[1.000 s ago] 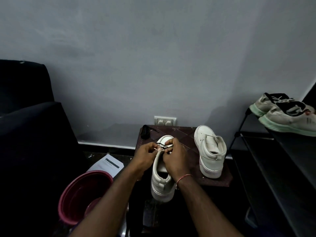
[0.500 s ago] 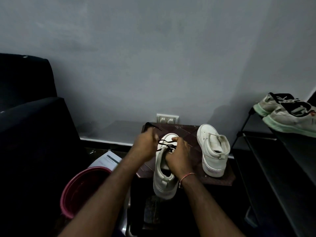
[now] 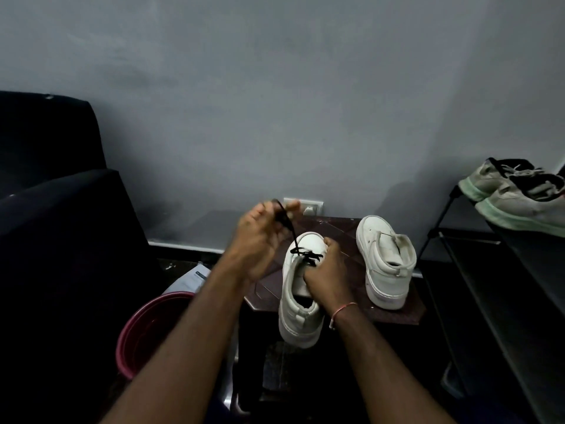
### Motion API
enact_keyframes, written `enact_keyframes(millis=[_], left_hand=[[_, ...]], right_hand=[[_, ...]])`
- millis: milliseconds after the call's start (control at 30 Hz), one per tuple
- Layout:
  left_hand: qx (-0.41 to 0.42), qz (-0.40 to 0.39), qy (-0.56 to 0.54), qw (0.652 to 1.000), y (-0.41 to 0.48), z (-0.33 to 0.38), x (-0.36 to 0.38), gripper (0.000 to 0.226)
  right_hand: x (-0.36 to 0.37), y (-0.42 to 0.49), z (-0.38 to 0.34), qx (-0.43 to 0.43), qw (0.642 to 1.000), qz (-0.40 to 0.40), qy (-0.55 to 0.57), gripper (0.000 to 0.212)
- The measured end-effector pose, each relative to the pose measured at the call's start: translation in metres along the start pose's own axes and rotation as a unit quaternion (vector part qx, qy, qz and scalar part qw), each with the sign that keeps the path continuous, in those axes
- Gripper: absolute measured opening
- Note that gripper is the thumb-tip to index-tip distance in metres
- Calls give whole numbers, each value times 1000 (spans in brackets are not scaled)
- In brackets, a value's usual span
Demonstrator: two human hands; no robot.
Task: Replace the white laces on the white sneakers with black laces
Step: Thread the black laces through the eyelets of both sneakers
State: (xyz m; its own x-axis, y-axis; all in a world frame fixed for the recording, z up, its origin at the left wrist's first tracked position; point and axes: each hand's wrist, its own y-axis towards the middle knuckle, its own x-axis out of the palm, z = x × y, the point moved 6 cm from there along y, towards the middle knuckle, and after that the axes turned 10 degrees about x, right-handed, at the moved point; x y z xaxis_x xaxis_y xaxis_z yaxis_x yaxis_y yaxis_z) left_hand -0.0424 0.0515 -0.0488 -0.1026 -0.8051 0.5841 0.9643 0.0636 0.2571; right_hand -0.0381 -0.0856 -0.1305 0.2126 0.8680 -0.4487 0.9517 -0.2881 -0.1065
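Pinched in the left hand [image 3: 260, 240], the black lace [image 3: 293, 237] runs tight from the curled fingers down to the front holes of the near white sneaker [image 3: 298, 319], where it crosses over the tongue. That hand is up above the toe of the shoe, a bit to its left. The right hand [image 3: 327, 270] grips the same sneaker by its top edge, fingers curled round it, right beside the crossed lace. The sneaker stands on a small dark table [image 3: 397, 313], with its heel sticking out over the near edge. The other white sneaker [image 3: 385, 255] stands to the right on the table. A pink bucket [image 3: 134, 338] sits on the floor to the left; its inside is too dark to tell what is in it. A sheet of paper [image 3: 191, 278] lies just behind it. On a black rack [image 3: 458, 270] at the right sit two grey shoes [image 3: 519, 206] with green soles.
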Motion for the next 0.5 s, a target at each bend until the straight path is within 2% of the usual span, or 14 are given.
enact_keyframes(millis=[33, 100, 133, 167, 200, 233, 267, 333, 400, 500], left_hand=[[13, 16, -88, 996, 2, 12, 5, 25], [39, 18, -123, 991, 6, 34, 12, 23], [50, 17, -64, 997, 9, 38, 8, 21], [72, 5, 54, 996, 11, 40, 6, 20], [102, -16, 231, 967, 12, 38, 0, 18], [126, -52, 401, 906, 12, 30, -5, 16], [119, -109, 516, 841, 11, 13, -8, 17], [35, -209, 626, 750, 3, -25, -18, 29], [-20, -226, 665, 712, -5, -48, -26, 41], [-39, -194, 675, 711, -1, -60, -36, 36]], right_hand=[[-1, 1, -1, -1, 1000, 1, -6, 67], [-1, 1, 0, -2, 1000, 0, -17, 68], [-1, 1, 1, -1, 1000, -1, -19, 69], [0, 1, 1, 2, 1000, -2, -19, 69], [0, 1, 2, 6, 1000, -3, -15, 70], [1, 1, 2, 9, 1000, -4, -9, 70], [1, 1, 2, 11, 1000, -5, -4, 70], [2, 1, 2, 14, 1000, -7, -1, 69], [1, 1, 2, 17, 1000, -11, 2, 68], [-1, 1, 3, 21, 1000, -11, 2, 67]])
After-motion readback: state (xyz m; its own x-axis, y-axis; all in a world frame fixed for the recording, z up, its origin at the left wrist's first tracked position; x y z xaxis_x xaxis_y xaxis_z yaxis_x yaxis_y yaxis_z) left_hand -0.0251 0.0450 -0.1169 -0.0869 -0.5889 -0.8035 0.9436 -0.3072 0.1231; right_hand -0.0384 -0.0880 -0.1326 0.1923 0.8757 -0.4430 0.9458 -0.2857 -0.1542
